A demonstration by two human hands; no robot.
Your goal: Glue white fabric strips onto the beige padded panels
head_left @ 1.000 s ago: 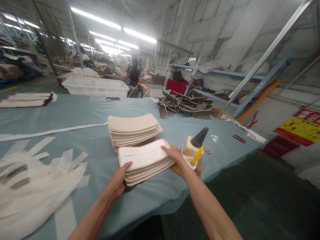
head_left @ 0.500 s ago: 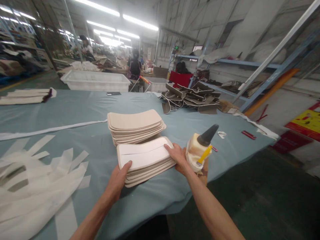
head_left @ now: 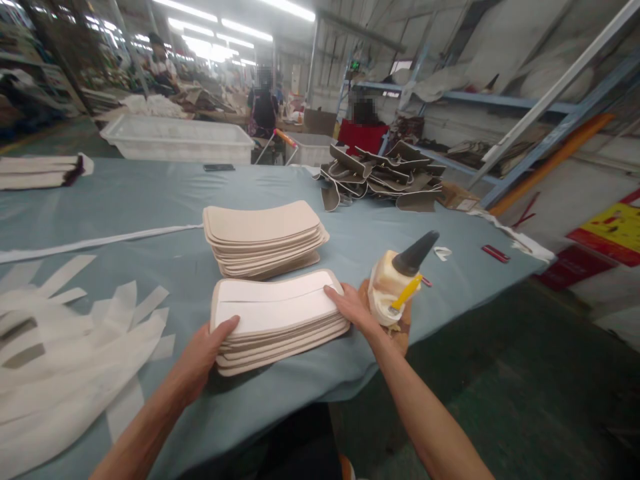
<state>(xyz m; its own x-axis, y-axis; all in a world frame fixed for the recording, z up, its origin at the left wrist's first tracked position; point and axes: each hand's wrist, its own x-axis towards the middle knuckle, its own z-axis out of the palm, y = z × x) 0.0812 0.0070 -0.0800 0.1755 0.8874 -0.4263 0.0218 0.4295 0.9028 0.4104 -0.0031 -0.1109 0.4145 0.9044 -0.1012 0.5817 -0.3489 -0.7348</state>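
Panels (head_left: 283, 330), beige-edged, thin, round-cornered, gently curved

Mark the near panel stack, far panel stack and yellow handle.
Near panel stack (head_left: 280, 315), head view: white top face.
Far panel stack (head_left: 264, 230), head view: beige top panel.
Yellow handle (head_left: 407, 292), head view: middle of its length.

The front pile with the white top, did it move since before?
Yes. Against the back pile, the front pile has shifted a little left and closer to the person.
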